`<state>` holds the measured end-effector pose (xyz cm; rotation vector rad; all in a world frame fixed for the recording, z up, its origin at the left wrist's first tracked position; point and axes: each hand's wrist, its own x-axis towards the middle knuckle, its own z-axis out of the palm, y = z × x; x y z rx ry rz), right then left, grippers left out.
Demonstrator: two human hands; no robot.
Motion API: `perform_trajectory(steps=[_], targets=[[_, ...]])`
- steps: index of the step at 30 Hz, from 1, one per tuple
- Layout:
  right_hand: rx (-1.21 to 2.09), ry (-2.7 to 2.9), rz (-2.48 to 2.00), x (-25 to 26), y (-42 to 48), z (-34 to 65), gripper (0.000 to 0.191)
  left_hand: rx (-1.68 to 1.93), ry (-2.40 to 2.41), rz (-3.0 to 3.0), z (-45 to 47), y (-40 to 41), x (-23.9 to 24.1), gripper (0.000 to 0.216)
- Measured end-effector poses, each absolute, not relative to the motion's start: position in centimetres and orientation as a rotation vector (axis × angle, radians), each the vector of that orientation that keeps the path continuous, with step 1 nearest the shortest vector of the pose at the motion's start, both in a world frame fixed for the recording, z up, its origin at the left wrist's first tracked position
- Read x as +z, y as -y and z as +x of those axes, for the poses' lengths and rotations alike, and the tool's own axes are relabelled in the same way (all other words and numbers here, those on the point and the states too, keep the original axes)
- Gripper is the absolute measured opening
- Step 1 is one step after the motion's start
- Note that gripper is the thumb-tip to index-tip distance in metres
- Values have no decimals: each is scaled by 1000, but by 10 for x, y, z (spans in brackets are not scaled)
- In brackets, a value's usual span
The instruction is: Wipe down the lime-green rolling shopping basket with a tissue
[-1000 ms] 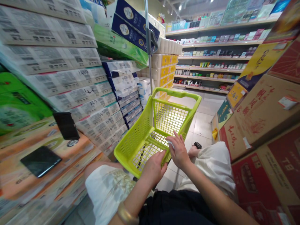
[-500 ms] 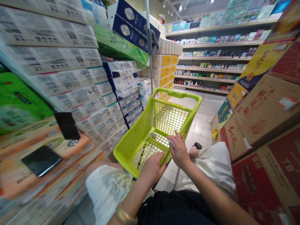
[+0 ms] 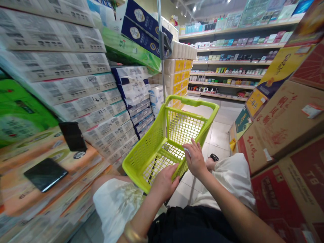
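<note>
A lime-green plastic shopping basket (image 3: 141,158) with mesh sides stands tilted between my knees. My left hand (image 3: 165,180) is closed around its near right rim, thumb on the inner side. Over the right side of the basket is my right hand (image 3: 196,160), fingers bent forward. Pinched under them is a small white piece (image 3: 186,150) that looks like tissue, mostly covered by the hand. Whether it touches the rim I cannot tell. Through the mesh, the basket's floor shows nothing lying on it.
On the left, a black phone (image 3: 46,174) and a dark upright case (image 3: 73,136) rest on orange packs (image 3: 15,192). Stacked tissue packs (image 3: 76,64) rise behind. Cardboard cartons (image 3: 286,118) line the right, a metal pole (image 3: 162,74) stands ahead, and stocked shelves (image 3: 227,64) lie beyond.
My right hand has shifted slightly up and to the right along the basket's side, with the white piece in it. My left hand stays on the rim.
</note>
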<state>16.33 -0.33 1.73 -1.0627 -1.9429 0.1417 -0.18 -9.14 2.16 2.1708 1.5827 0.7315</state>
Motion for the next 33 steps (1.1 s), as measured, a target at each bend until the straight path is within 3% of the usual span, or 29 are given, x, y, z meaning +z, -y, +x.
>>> perform_trajectory(steps=[25, 33], targets=[[188, 2027, -976, 10, 25, 155, 28, 691, -1594, 2179, -1, 91, 24, 43], [117, 1896, -1093, 20, -5, 166, 26, 726, -1577, 2155, 0, 91, 23, 48]])
